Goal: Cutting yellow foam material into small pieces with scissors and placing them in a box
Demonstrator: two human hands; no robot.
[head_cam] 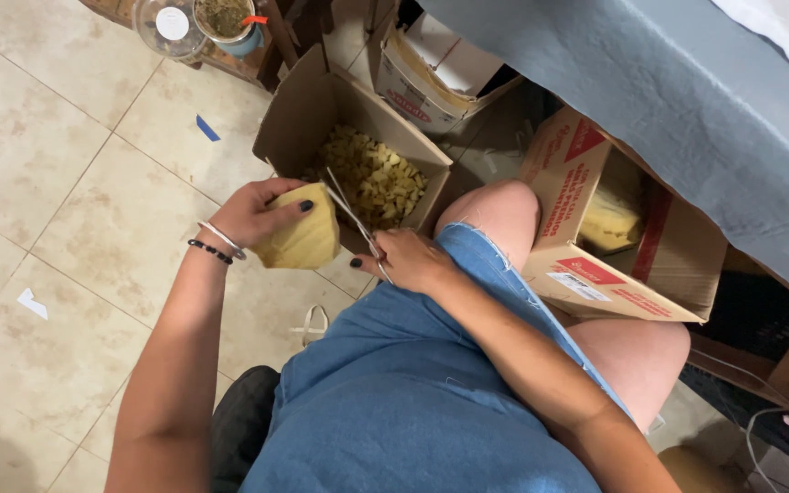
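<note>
Over the open box (296,114) of yellow bits (374,175): left hand (262,212) grips a yellow block (303,236); right hand (410,258) closed on probably scissors (351,212), so cuttings drop in.

Three open brown cardboard boxes (303,119) (586,246) (413,87) stand on the floor.

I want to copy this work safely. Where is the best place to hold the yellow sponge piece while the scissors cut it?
Probably at its wide back part, coming from the left, as the left hand does now. The yellow sponge piece narrows toward the scissors, which the right hand holds over the open box, so the fingers stay away from the blades.
</note>
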